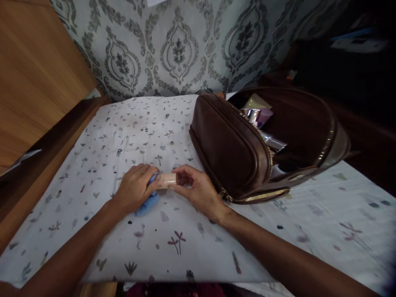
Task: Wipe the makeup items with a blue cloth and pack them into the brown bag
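Between my hands, above the printed cloth point(102, 231), lies a small pale pink cosmetic tube point(167, 180) held sideways. My left hand point(136, 185) is closed round its left end with a blue cloth point(147, 206) bunched under the fingers. The thumb and fingers of my right hand point(198, 187) pinch the tube's right end. Close on the right stands a brown leather bag point(230, 144), unzipped and gaping. Inside it are a purple item point(264, 116), a gold-coloured one point(258, 102) and a silver tube point(274, 143).
A patterned wall covering point(179, 49) rises behind the cloth-covered surface. To the left is a wooden panel point(37, 66) with a brown ledge along the edge. A white and blue object point(359, 43) sits in the dark area at the upper right.
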Demonstrator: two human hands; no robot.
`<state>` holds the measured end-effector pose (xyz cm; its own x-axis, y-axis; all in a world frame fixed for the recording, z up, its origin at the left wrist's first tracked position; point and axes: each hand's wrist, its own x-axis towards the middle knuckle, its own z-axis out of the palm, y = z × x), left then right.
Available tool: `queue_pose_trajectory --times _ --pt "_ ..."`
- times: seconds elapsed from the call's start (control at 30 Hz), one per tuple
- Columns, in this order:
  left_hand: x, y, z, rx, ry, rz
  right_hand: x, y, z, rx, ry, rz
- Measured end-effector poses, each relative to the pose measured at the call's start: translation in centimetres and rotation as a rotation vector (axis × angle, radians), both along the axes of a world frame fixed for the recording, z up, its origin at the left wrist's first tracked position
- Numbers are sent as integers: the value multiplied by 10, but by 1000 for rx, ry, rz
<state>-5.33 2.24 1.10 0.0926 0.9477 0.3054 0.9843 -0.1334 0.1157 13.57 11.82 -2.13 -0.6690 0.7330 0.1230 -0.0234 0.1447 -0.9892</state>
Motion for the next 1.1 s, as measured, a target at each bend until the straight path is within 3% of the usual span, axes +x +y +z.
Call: queue_pose_trajectory --times 0.17,0.3,0.5,0.77,0.83,0.97,1.1 --pt "-18 -4 0 -40 -108 40 0 0 1 -2 -33 15" --pt "-16 -3 -6 64 -69 30 3 0 2 9 -77 52" --pt "-10 -4 0 189 -119 15 5 -2 11 225 -226 124" --pt "-6 -6 14 343 -261 272 6 -9 17 450 -316 154" --pt "7 -7 13 350 -180 199 7 -9 15 479 -281 166" --pt "33 -10 7 157 89 -146 6 -8 8 550 -190 168" --pt "33 -16 3 -65 231 -162 6 -7 6 606 -197 178"
